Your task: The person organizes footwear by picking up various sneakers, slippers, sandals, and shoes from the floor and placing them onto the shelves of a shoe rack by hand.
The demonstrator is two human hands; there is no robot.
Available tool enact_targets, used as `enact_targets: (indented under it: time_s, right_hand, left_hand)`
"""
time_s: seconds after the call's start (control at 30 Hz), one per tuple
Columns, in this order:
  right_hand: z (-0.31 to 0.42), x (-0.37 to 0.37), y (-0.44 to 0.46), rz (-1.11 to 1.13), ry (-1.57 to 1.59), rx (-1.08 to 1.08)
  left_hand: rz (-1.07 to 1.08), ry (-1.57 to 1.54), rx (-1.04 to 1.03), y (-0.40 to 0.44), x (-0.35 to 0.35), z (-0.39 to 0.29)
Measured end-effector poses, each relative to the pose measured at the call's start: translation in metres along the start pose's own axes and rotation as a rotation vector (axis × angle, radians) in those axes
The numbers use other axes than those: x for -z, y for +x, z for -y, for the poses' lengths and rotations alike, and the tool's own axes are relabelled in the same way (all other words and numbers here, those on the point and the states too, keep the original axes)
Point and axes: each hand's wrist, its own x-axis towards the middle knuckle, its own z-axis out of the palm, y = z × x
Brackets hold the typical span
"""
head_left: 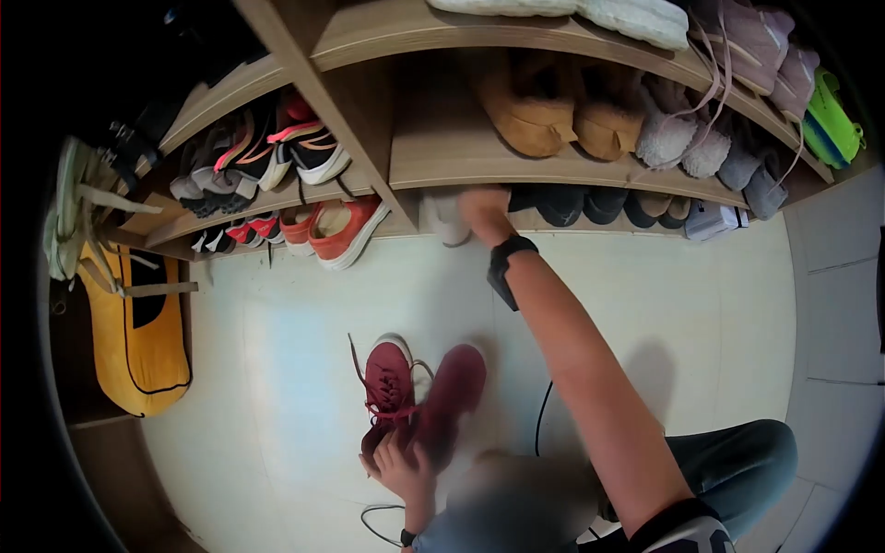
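My left hand (pixel 403 467) rests on the heel end of a dark red lace-up shoe (pixel 389 376) on the floor, its fingers closed around the opening. Right beside it lies the second red shoe (pixel 454 392), somewhat blurred, its toe pointing towards the shelves. My right arm stretches forward to the lowest shelf, where my right hand (pixel 486 210) is at a pale shoe (pixel 446 219). The fingers of that hand are hidden in the shelf's shadow, so its grip cannot be made out.
The wooden shelf unit (pixel 516 172) holds several pairs, among them tan shoes (pixel 527 127) above my right hand and orange shoes (pixel 343 230) at the lower left. A yellow bag (pixel 138 341) stands at the left. A thin black cable (pixel 541 417) runs near my knees.
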Motion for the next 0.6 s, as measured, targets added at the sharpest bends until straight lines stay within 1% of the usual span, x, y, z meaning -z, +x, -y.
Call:
enact_targets:
  time_s: [0.03, 0.07, 0.1, 0.13, 0.17, 0.2, 0.27, 0.3, 0.33, 0.4, 0.43, 0.47, 0.6]
  right_hand:
    - [-0.004, -0.032, 0.009, -0.303, 0.111, -0.011]
    - [0.001, -0.02, 0.003, -0.301, 0.116, -0.031]
    - [0.011, 0.009, -0.005, -0.186, 0.181, -0.054]
    - [0.014, 0.019, -0.006, -0.073, 0.246, -0.074]
    - [0.006, -0.003, 0.004, -0.193, 0.372, 0.072]
    - [0.008, 0.008, 0.002, -0.194, 0.372, 0.058]
    - [0.021, 0.045, -0.008, -0.008, 0.353, 0.046]
    - [0.022, 0.042, -0.008, 0.055, 0.668, -0.058]
    - [0.022, 0.039, -0.005, 0.057, 0.67, -0.066]
    - [0.021, 0.033, 0.001, -0.142, 0.966, 0.282]
    - [0.017, 0.031, 0.005, -0.159, 0.966, 0.337]
    - [0.016, 0.027, 0.004, -0.158, 0.916, 0.344]
    - [0.016, 0.005, -0.001, -0.172, 0.527, 0.308]
  left_hand:
    - [-0.004, 0.013, -0.004, 0.0, 0.0, 0.0]
    - [-0.009, 0.026, -0.012, 0.001, 0.0, 0.001]
    - [-0.003, 0.036, -0.027, 0.001, -0.001, 0.002]
    - [-0.005, 0.046, -0.033, 0.0, -0.002, 0.004]
    - [-0.007, 0.055, -0.037, 0.0, -0.003, 0.004]
    - [0.001, 0.058, -0.047, 0.001, -0.003, 0.002]
    - [0.013, 0.067, -0.041, 0.003, 0.001, -0.002]
    - [0.021, 0.072, -0.046, 0.003, 0.0, -0.003]
    - [0.022, 0.076, -0.043, 0.003, 0.0, -0.002]
    - [0.026, 0.084, -0.042, 0.003, -0.002, 0.0]
    - [0.009, 0.083, -0.053, 0.003, -0.004, 0.001]
    - [-0.002, 0.082, -0.062, 0.002, -0.004, 0.003]
    - [0.018, 0.091, -0.066, 0.003, -0.003, 0.002]
